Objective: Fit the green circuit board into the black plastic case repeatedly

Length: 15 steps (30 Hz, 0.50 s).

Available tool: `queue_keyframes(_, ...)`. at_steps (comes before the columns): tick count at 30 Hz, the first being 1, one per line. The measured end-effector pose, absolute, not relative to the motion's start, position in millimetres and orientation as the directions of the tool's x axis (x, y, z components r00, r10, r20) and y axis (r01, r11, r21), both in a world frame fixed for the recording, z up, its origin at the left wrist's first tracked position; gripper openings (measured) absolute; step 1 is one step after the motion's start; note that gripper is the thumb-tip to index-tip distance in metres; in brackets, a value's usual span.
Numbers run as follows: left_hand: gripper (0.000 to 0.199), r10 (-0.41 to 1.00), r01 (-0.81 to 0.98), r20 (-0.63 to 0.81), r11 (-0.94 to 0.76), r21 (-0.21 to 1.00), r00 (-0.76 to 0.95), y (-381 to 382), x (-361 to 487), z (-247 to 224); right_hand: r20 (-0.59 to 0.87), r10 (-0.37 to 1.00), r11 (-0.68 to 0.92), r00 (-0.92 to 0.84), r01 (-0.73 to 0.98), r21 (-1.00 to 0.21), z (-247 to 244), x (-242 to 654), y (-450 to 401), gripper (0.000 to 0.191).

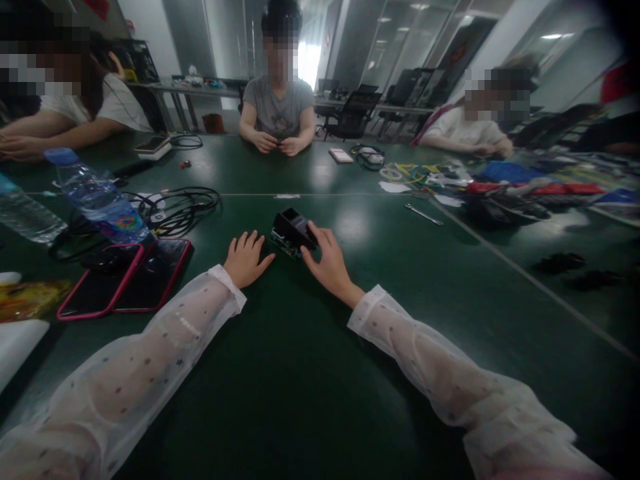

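A small black electronic device (291, 228) sits tilted on the green table, with circuit-board parts showing along its lower edge. My right hand (327, 261) grips the device's right side, thumb near the bottom and fingers over the top. Just left of it, my left hand (245, 259) lies flat on the table with fingers spread, holding nothing and apart from the device. Sheer white dotted sleeves cover both my forearms.
At left are a water bottle (97, 197), coiled black cables (193, 208) and two red-edged phones (155, 277). A wrench (423, 214) lies to the right, near tangled wires (415, 175) and tools. Across the table (300, 373) sits a person (277, 110); others sit at both sides.
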<state>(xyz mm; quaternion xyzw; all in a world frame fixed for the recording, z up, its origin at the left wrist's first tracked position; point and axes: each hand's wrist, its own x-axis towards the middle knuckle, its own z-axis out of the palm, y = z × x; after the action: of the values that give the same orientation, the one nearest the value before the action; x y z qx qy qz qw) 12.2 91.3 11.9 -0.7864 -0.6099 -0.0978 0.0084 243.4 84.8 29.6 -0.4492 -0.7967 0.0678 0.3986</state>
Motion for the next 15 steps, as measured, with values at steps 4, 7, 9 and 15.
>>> queue_keyframes(4,0.068,0.956,0.958,0.167,-0.261,0.119,0.240,92,12,12,0.507,0.775,0.614,-0.376,0.634,-0.469,27,243,86,0.061)
queue_keyframes(7,0.069,0.961,0.960,0.146,-0.254,0.116,0.236,91,13,14,0.446,0.782,0.618,-0.435,0.633,-0.467,23,245,91,0.061)
queue_keyframes(9,0.070,0.962,0.962,0.141,-0.249,0.108,0.233,91,14,15,0.428,0.783,0.618,-0.450,0.633,-0.466,21,246,94,0.061)
queue_keyframes(15,0.072,0.958,0.960,0.162,-0.255,0.116,0.235,91,13,11,0.444,0.774,0.629,-0.451,0.624,-0.464,20,246,95,0.059)
